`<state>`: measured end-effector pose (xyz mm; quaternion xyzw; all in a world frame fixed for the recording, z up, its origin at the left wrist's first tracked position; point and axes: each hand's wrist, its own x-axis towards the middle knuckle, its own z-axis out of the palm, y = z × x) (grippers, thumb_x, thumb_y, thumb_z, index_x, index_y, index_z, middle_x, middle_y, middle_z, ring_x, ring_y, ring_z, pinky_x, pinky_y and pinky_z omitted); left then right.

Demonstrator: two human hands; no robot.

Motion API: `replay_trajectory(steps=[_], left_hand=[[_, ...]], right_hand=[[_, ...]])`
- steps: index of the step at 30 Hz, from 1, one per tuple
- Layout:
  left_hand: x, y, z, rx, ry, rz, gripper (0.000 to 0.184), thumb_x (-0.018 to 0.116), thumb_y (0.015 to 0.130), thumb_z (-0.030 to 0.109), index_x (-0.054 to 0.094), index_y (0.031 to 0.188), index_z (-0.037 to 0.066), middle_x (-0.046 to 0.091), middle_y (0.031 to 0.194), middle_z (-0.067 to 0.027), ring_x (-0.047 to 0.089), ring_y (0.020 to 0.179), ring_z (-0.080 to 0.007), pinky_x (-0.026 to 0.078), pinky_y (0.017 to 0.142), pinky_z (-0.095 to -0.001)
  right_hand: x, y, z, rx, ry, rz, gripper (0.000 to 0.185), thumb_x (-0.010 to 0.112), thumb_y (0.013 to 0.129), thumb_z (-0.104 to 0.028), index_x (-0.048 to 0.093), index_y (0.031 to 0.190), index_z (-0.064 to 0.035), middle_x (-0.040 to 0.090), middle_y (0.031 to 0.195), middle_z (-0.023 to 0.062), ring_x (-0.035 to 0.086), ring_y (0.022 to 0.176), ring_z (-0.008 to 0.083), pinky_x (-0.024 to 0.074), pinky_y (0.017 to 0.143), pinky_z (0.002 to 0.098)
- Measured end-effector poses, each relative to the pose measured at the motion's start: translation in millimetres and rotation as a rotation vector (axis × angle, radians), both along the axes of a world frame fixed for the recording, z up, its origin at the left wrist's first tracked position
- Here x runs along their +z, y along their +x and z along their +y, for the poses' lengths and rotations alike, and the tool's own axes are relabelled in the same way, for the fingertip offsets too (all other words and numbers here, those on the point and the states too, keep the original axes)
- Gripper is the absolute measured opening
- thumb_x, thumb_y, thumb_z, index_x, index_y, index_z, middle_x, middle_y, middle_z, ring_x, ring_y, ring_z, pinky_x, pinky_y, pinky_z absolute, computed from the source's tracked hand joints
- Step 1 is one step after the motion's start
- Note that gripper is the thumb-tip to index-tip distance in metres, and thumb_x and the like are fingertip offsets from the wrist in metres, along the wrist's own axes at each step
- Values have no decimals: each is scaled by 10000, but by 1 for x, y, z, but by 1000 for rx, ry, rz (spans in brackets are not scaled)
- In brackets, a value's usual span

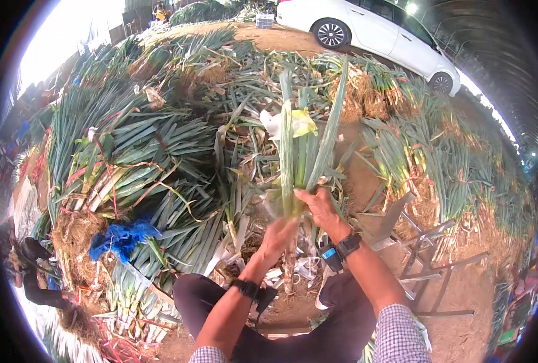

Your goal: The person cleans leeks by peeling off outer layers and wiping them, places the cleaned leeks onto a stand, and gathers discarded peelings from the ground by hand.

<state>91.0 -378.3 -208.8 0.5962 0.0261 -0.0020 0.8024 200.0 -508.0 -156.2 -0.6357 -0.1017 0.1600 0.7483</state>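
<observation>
A leek stands upright in front of me, its long green leaves pointing up and its pale stalk reaching down toward the ground between my knees. My left hand, a little blurred, is closed around the stalk. Just above it, my right hand grips the lower leaves with the thumb laid along them. A white and yellow-green withered leaf shows among the upper leaves. Whether more than one leek is in my hands, I cannot tell.
Tied leek bundles lie in a heap on the left and in a row on the right. Blue netting rests on the left heap. A metal frame stands by my right knee. Farther back is a white car.
</observation>
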Motion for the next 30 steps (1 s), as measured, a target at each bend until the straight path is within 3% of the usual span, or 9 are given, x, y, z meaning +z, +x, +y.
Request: replay_trajectory(steps=[6, 11, 14, 16, 20, 22, 25, 28, 30], left_hand=[[-4, 25, -32, 202, -32, 143, 349, 565, 978, 332, 645, 979, -7, 593, 797, 9, 505, 671, -78, 407, 543, -285], [-15, 30, -32, 459, -571, 383, 273, 529, 989, 270, 608, 1050, 17, 632, 786, -52, 571, 590, -180, 460, 520, -317], [-55, 26, -3, 235, -521, 414, 231, 419, 1043, 211, 529, 957, 26, 541, 777, -37, 586, 771, -208, 522, 830, -384], [-68, 24, 9, 100, -506, 409, 258, 427, 1047, 253, 538, 929, 52, 525, 761, -18, 573, 772, -182, 504, 716, -379], [-16, 0, 19, 114, -195, 651, 228, 532, 1006, 289, 573, 942, 74, 519, 787, 3, 569, 800, -161, 519, 727, -373], [-141, 3, 76, 41, -355, 586, 188, 551, 990, 261, 582, 939, 83, 506, 800, 13, 554, 770, -157, 521, 708, -378], [-122, -2, 66, 249, -333, 653, 230, 515, 1010, 245, 570, 830, 112, 458, 613, 63, 458, 502, -103, 397, 454, -288], [-100, -17, 77, 239, -74, 657, 269, 530, 1001, 270, 545, 770, 133, 471, 662, 59, 412, 526, -96, 333, 460, -286], [-119, -20, 93, 231, -190, 635, 253, 521, 994, 253, 538, 769, 138, 446, 673, 54, 383, 549, -100, 318, 481, -303]], right_hand=[[7, 1, -18, -160, -66, -113, 278, 729, 839, -227, 705, 999, -2, 693, 884, 44, 611, 764, 122, 467, 648, 266], [14, 32, -41, -375, -216, -212, 336, 731, 834, -259, 691, 941, 57, 685, 855, 93, 585, 719, 159, 472, 657, 334], [12, 46, -68, -417, -106, -190, 402, 728, 839, -287, 670, 968, 89, 684, 898, 127, 589, 758, 187, 481, 693, 358], [29, 36, -81, -525, -136, -204, 419, 712, 855, -291, 661, 1011, 95, 678, 919, 127, 593, 780, 192, 481, 698, 352], [6, 52, -111, -516, 11, -256, 502, 712, 863, -323, 608, 1155, 72, 660, 1058, 133, 609, 926, 199, 489, 819, 339], [21, 52, -115, -601, -136, -354, 530, 725, 850, -307, 601, 1189, 81, 669, 1077, 148, 631, 924, 214, 500, 822, 332], [37, 47, -104, -667, -142, -92, 486, 739, 835, -258, 635, 1153, 93, 676, 1072, 170, 643, 880, 255, 513, 785, 358], [55, 36, -99, -660, -78, -96, 489, 748, 827, -243, 633, 1153, 103, 675, 1068, 180, 636, 887, 251, 507, 793, 362], [38, 45, -101, -681, -113, -122, 484, 748, 828, -235, 628, 1151, 105, 667, 1103, 176, 625, 911, 237, 501, 802, 369]])
